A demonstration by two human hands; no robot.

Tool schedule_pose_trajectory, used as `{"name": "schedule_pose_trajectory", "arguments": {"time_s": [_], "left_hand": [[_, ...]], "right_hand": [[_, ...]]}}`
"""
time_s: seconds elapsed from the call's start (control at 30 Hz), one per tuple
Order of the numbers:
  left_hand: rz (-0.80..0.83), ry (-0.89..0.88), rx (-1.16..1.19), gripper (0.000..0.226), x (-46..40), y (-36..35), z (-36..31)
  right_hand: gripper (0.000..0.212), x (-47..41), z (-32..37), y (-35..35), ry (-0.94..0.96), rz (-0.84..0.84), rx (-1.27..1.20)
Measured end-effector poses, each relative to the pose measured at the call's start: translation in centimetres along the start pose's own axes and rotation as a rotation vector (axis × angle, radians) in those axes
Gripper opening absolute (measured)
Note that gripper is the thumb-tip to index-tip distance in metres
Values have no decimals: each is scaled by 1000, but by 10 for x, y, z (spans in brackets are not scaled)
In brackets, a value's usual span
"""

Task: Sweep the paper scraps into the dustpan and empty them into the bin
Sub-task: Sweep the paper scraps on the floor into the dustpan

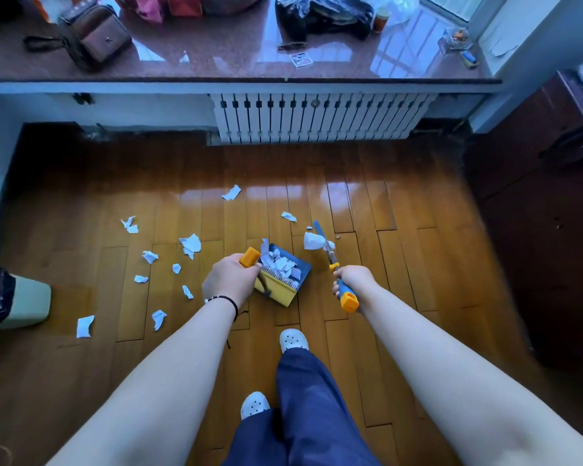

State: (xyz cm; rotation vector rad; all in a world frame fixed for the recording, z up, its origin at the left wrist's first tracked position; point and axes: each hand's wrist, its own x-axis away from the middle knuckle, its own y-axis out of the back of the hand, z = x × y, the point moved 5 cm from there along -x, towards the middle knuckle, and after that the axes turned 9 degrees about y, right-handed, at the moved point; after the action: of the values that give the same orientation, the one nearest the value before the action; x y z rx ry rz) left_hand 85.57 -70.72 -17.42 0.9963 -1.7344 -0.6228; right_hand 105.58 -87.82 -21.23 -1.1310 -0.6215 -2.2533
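Head view: dustpan [285,274] in left grip [231,280]

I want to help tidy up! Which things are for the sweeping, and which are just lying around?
For sweeping: dustpan in left hand, broom in right hand, paper scraps, bin.
Just lying about: brown bag, black bag, jar, card.

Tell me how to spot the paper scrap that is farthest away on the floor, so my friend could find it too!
Start at the white radiator under the long window ledge and look down onto the wooden floor. The first scrap you meet lies alone there, well beyond the dustpan. It sits nearer the radiator than any other scrap, while most others are scattered off to the left.
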Motion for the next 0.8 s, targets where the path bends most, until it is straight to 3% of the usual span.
{"name": "schedule_pose_trajectory", "arguments": {"time_s": [0.37,0.63,0.8], "left_hand": [[-53,10,-109,29,-84,14,-85],[-48,52,-147,27,-128,22,-117],[-57,51,-159,26,-143,23,-129]], "right_hand": [[22,-100,97,12,-113,-134,-74],[14,-138,139,-32,-149,-69,-72],[9,-152,146,-58,-139,8,111]]}}
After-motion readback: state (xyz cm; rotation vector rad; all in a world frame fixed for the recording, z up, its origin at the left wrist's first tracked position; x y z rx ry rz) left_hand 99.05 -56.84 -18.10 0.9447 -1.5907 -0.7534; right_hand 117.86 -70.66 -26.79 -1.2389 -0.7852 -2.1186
